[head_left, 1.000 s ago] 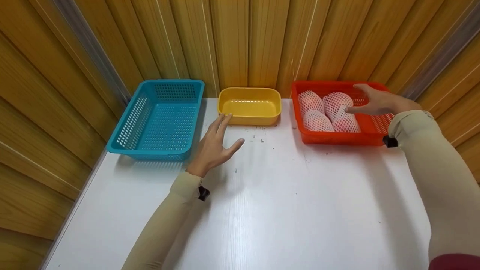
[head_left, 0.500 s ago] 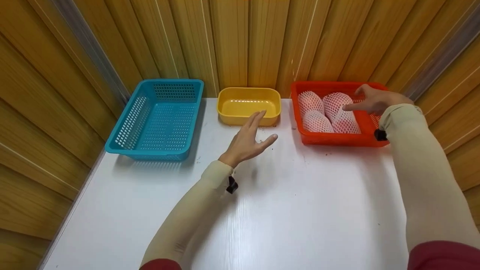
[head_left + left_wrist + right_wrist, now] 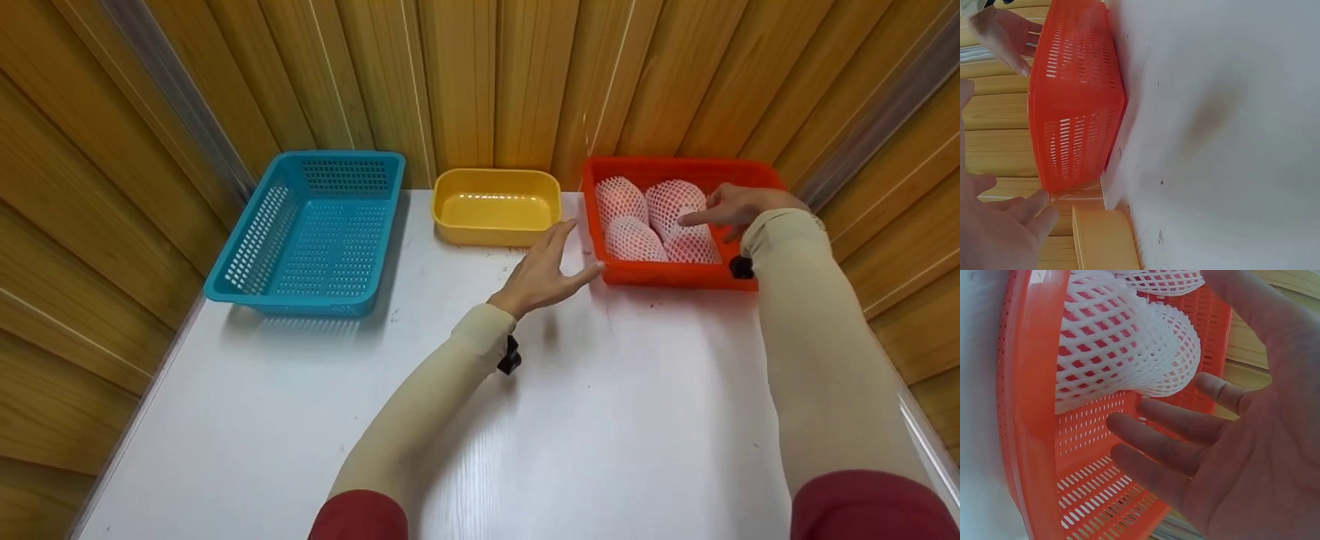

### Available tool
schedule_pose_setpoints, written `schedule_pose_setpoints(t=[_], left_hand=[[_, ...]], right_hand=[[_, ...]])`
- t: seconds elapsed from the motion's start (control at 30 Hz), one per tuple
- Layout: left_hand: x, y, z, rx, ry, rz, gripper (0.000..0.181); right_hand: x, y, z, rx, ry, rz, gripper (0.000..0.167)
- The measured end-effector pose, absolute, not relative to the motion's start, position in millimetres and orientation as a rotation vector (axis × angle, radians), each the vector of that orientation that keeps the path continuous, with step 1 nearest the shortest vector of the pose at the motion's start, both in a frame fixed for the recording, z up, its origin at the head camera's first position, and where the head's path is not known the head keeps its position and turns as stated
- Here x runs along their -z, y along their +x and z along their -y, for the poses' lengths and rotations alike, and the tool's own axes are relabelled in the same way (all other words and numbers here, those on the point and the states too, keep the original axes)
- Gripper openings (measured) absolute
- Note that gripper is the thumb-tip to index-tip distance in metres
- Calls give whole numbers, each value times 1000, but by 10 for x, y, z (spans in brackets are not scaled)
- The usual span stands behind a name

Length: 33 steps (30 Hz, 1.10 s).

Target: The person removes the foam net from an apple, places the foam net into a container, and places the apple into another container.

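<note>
Moved rightward since half a second ago: left hand (image 3: 541, 276), from in front of the yellow box (image 3: 495, 237) to just beside the near left corner of the red basket (image 3: 667, 274). Shifted slightly leftward: right hand (image 3: 739, 207), closer to the netted fruits (image 3: 632, 241).

Nearest, two red cuffs (image 3: 360, 517), then two pale sleeves (image 3: 420, 405) stretched over one white desk (image 3: 600, 435), with two black gadgets (image 3: 508, 355), one per wrist. Next, left hand, grip wide and holding nothing; held above the desk, perhaps to meet the basket's height; contact with the rim hard to tell.

Farther, right hand, grip also wide and holding nothing, over the right part of the red basket; touch on fruit unclear. Bunched there toward the left: four netted fruits, probably wrapped against bruising.

Along the back, one blue basket (image 3: 330, 247) left, one yellow box between, one red basket right, probably lined up for easy reach. Behind, wooden wall (image 3: 495, 82).
</note>
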<state>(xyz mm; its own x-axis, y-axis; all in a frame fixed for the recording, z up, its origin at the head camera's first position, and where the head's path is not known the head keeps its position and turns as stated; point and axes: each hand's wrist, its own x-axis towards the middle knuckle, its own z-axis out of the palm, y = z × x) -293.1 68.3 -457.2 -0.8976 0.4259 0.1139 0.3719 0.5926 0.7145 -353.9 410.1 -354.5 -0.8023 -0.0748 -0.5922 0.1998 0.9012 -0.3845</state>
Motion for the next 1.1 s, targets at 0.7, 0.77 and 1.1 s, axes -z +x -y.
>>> schedule_pose_setpoints(t=[0.7, 0.77, 1.1], left_hand=[[4683, -3024, -1260, -1048, 522, -2739, 98], [4692, -3024, -1284, -1039, 521, -2755, 97], [4785, -3059, -1348, -1039, 545, -2881, 88]], right_hand=[[3713, -3456, -3928, 451, 124, -2423, 106], [3685, -3418, -3886, 510, 172, -2395, 101], [3712, -3437, -3830, 438, 150, -2379, 70]])
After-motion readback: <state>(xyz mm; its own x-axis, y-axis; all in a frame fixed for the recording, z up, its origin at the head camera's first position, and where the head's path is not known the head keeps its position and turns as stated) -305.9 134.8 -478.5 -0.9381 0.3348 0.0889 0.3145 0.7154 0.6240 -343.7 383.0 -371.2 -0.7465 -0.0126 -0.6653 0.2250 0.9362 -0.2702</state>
